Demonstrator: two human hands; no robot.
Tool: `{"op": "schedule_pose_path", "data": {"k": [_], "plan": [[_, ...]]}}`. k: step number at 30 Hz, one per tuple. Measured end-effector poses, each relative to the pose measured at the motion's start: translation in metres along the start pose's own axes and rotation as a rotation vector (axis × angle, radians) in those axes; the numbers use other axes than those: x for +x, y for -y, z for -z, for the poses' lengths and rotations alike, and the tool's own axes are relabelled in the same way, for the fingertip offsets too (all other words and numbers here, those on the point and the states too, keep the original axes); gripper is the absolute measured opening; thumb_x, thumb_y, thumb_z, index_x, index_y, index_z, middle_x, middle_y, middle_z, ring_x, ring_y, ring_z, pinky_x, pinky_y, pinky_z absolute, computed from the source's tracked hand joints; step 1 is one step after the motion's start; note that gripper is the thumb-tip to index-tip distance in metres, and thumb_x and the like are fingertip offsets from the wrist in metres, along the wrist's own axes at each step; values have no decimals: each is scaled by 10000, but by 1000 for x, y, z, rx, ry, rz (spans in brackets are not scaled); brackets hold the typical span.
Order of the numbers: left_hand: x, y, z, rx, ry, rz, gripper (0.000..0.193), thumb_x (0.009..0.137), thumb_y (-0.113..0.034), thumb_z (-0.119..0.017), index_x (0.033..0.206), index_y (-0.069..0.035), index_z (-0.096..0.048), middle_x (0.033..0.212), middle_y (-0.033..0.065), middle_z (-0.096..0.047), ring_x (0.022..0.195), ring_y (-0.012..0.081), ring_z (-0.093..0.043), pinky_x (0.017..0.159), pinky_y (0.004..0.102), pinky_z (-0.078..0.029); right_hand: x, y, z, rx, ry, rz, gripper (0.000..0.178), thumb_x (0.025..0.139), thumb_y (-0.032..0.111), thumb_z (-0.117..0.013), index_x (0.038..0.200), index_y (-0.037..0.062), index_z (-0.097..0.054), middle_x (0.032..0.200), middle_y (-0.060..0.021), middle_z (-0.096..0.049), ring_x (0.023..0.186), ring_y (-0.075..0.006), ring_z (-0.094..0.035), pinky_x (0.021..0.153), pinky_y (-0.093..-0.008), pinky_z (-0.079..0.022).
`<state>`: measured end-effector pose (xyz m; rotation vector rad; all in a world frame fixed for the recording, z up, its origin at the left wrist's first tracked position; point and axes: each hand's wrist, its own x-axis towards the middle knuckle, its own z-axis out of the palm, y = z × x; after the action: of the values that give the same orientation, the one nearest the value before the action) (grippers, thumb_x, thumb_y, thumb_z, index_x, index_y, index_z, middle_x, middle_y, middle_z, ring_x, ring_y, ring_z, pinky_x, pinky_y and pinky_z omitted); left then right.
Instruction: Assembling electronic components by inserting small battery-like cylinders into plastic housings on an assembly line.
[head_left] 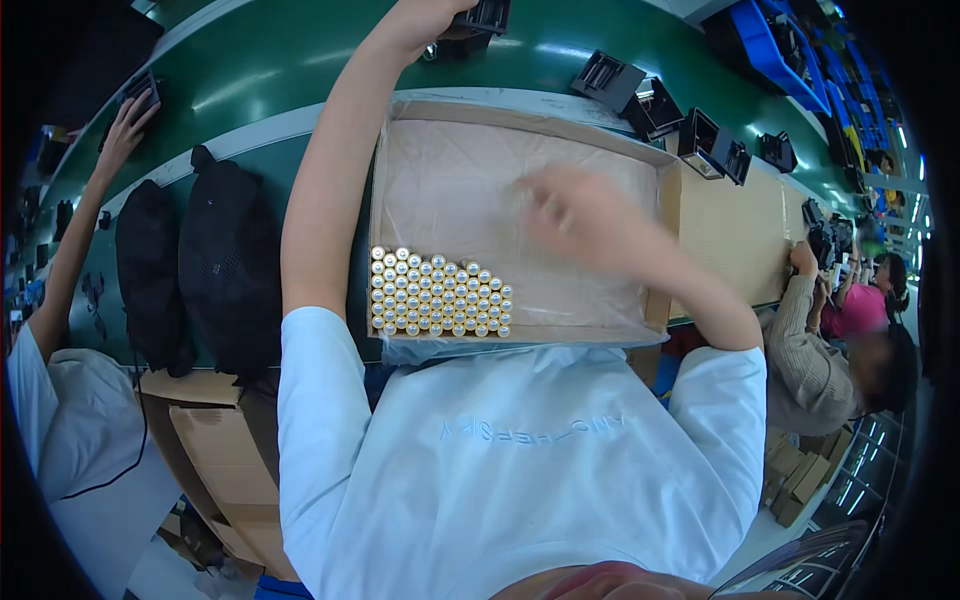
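My left hand point(432, 18) reaches to the top edge of the view, its fingers closed round a black plastic battery holder point(486, 16) with slots; part of the hand is cut off. My right hand point(572, 212) hovers over a shallow cardboard box point(520, 108) and is smeared by motion, so whether it holds anything cannot be made out. Many cylindrical batteries point(440, 295) stand upright in close rows in the box's near left corner, their metal ends facing up. See-through plastic lines the box floor.
Several black plastic holders point(700, 140) lie beyond the box on the green bench point(235, 90). A cardboard flap point(735, 225) adjoins it at right. Black bags point(230, 265) lie at left. Another person's hand point(128, 120) touches a dark part; further people sit at right.
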<state>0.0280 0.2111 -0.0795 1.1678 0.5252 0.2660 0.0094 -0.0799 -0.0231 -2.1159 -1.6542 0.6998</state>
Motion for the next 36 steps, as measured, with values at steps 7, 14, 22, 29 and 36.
{"op": "schedule_pose_path", "data": {"k": [7,14,22,29,36], "plan": [[9,2,-7,32,21,-37,430,907,-27,-572,1325,2,-474,1113,170,-593,896,230,-600,811,322,-526,-15,30,-58,225,188,37,351,995,182,-544,1287,-13,-562,1175,-197,-622,925,-294,-631,850,-371,-520],[7,4,-5,139,56,-169,434,926,-59,-595,1337,-6,-462,1136,166,-585,910,224,-622,800,333,-554,-19,22,-64,241,7,91,269,979,112,-572,1222,6,-622,1088,-161,-660,847,-261,-627,787,-332,-516],[10,19,2,242,67,-355,421,939,-112,-627,1316,-16,-469,1127,154,-584,890,209,-625,764,329,-556,24,-9,-11,391,-186,-175,206,969,158,-577,929,22,-727,620,-52,-612,520,-139,-535,521,-278,-435],[-2,-5,-12,-19,98,-203,414,930,-178,-642,1270,-5,-482,1099,160,-588,859,196,-605,733,306,-526,147,-38,80,153,-426,-277,346,968,257,-585,774,-1,-710,586,-31,-599,472,-147,-557,509,-267,-466],[9,9,-2,122,-80,-274,459,927,-197,-662,1279,4,-447,1107,193,-562,882,219,-620,742,324,-557,178,-24,92,45,-226,-300,296,948,222,-621,791,-12,-714,628,-49,-646,488,-148,-582,518,-269,-481]]}}
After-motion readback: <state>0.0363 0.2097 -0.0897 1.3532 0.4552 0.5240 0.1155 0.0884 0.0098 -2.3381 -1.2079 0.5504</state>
